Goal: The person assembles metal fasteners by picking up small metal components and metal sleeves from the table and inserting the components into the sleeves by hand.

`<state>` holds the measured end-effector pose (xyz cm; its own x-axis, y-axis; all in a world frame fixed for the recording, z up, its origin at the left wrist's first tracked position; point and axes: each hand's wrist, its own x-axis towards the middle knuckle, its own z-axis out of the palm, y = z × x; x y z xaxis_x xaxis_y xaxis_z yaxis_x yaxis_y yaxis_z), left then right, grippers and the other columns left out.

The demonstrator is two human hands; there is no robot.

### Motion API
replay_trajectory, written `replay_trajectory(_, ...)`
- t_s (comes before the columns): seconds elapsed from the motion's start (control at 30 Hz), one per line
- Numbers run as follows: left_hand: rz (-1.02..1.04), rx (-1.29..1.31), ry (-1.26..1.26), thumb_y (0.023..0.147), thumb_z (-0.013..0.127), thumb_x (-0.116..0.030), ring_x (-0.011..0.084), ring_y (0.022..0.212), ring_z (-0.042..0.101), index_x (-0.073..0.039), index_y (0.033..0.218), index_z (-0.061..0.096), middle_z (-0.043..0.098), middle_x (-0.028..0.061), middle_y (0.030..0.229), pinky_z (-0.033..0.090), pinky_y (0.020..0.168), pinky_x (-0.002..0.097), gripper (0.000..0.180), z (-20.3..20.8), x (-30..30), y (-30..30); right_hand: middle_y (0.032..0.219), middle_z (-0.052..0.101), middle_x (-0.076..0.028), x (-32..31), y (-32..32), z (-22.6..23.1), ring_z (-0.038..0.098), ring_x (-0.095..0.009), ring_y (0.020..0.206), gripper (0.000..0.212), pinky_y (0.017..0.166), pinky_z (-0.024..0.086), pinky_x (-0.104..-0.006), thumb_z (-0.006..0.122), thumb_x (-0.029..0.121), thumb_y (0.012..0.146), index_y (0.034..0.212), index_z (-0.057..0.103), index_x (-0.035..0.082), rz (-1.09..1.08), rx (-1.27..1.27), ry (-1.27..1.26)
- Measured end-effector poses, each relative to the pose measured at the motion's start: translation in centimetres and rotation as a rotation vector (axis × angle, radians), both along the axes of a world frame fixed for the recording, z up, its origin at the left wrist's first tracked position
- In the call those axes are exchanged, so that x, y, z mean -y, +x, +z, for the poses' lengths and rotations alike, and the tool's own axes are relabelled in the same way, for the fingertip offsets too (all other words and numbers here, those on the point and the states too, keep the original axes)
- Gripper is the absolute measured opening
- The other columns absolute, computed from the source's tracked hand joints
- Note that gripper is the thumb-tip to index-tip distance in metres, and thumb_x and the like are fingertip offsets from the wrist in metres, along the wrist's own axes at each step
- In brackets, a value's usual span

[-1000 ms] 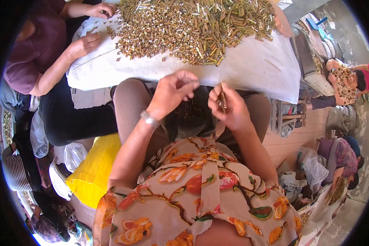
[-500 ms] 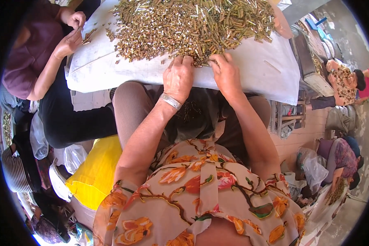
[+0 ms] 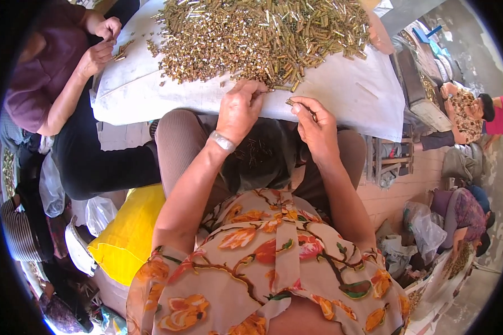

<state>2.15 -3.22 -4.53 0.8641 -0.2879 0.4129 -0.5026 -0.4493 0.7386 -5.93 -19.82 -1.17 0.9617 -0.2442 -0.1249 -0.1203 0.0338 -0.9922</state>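
Note:
A wide heap of small brass-coloured metal parts [image 3: 262,42], short nut-like pieces on the left and longer slim tubes on the right, covers the white-clothed table [image 3: 156,103]. My left hand [image 3: 239,111], a silver bracelet at its wrist, is at the heap's near edge with fingers bent together; whatever they pinch is hidden. Close to the table's front edge, my right hand [image 3: 318,129] is closed, a small brass-coloured metal tube [image 3: 290,103] between thumb and forefinger. Another tube [image 3: 282,87] lies on the cloth between both hands.
On the left, a co-worker's hands [image 3: 98,53] handle small parts over the table corner. A dark container [image 3: 260,159] with slim pieces in it is between my knees. A yellow sack [image 3: 123,240] lies at lower left. A wooden stool [image 3: 394,159] stands to the right.
My right hand has drawn back from the heap toward me and now shows a small metal tube in its fingertips. My left hand has turned slightly, staying by the heap's edge.

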Motion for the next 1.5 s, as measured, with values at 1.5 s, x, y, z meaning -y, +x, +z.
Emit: replay_trajectory(1.5, -0.396, -0.443, -0.788, 0.084, 0.061, 0.012, 0.0136, 0.096, 0.061, 0.003, 0.107, 0.055, 0.061, 0.0080, 0.101, 0.051, 0.090, 0.0280, 0.026, 4.9, -3.5, -6.9, 0.079, 0.064, -0.003, -2.1, -3.0, 5.0, 0.052, -0.005, 0.058, 0.014, 0.053, 0.044, -0.0199, 0.060, 0.005, 0.091, 0.102, 0.065, -0.001, 0.262, 0.201, -0.243)
